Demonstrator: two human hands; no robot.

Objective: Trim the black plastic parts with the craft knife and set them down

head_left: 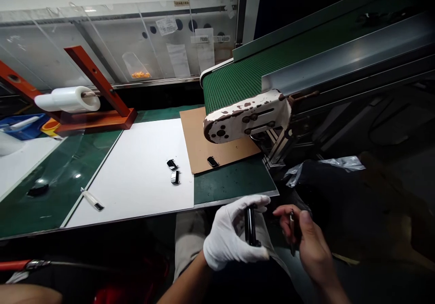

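Observation:
My left hand, in a white glove, grips a slim glossy black device upright above my lap. My bare right hand is just to its right, pinching a thin metal-tipped tool between its fingers. Both hands are below the front edge of the bench. Two small black-and-silver parts lie on a white board, and a similar black part rests on a brown cardboard sheet. All of these lie beyond my hands.
A green belt conveyor with a chipped white end bracket overhangs the bench's far right. A roll of plastic film sits on an orange stand at left. A white-handled tool lies on the white board.

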